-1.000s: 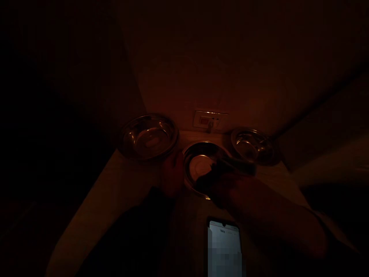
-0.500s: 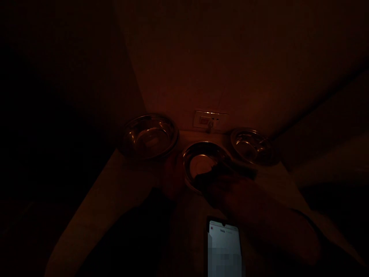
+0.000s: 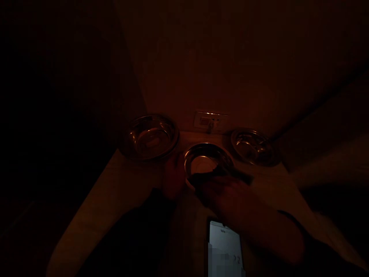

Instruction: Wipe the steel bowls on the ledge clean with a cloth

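Note:
In very dim light, a round metal bowl (image 3: 201,163) sits in the middle of the table. My left hand (image 3: 173,177) is at its left side, fingers curled against the rim, though darkness blurs the detail. A dark, limp piece of cloth (image 3: 207,177) lies over the bowl's near edge and reaches inside. Over it, my right hand (image 3: 227,192) is closed and presses it to the bowl. One end of the cloth sticks out past the bowl's right side. The fingertips of my right hand are hidden in shadow.
A larger metal bowl (image 3: 152,156) stands at the back left. At the back right is another metal dish (image 3: 253,161) with shiny things inside. A lit phone (image 3: 225,246) lies at the near edge. The wall behind carries a socket plate (image 3: 211,120) with a plug.
My right hand has shifted slightly left and down with the cloth along the bowl's near rim. The bowl has moved marginally. My left hand stays at its side.

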{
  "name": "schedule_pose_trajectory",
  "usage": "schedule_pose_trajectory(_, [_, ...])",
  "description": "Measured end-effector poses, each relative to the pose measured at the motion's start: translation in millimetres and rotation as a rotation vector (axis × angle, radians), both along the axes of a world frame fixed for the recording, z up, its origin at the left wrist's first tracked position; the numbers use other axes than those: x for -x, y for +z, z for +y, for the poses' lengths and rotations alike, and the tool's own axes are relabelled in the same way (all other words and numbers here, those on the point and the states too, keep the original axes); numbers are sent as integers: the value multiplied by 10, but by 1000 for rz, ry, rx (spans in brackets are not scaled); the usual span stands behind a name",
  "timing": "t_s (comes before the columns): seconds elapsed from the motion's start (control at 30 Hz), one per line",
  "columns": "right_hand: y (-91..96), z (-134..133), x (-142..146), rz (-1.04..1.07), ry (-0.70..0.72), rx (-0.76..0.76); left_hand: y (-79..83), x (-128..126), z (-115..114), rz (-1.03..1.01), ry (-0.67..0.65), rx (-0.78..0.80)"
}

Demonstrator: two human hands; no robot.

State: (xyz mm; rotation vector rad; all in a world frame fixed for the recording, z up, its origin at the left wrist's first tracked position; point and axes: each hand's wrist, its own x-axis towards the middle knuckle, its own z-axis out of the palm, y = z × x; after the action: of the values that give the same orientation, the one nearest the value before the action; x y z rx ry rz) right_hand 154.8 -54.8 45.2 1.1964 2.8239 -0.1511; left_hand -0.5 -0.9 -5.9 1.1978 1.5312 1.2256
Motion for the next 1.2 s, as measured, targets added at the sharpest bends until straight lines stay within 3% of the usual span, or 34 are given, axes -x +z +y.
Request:
schedule_pose_trajectory(0.17, [180, 2, -183, -50, -20, 91, -23, 4, 3, -8, -24, -27])
schedule_pose_trajectory(0.47, [-99, -55, 59, 51, 29, -109, -14, 11, 21, -49, 5, 17])
schedule_pose_trajectory(0.73, [-26, -13, -117, 1, 58, 1, -31, 29, 24, -86, -21, 34])
schedule_pose_trajectory(1.2, [-70, 80, -91, -21, 24, -147, -47, -34, -32, -65, -103, -24])
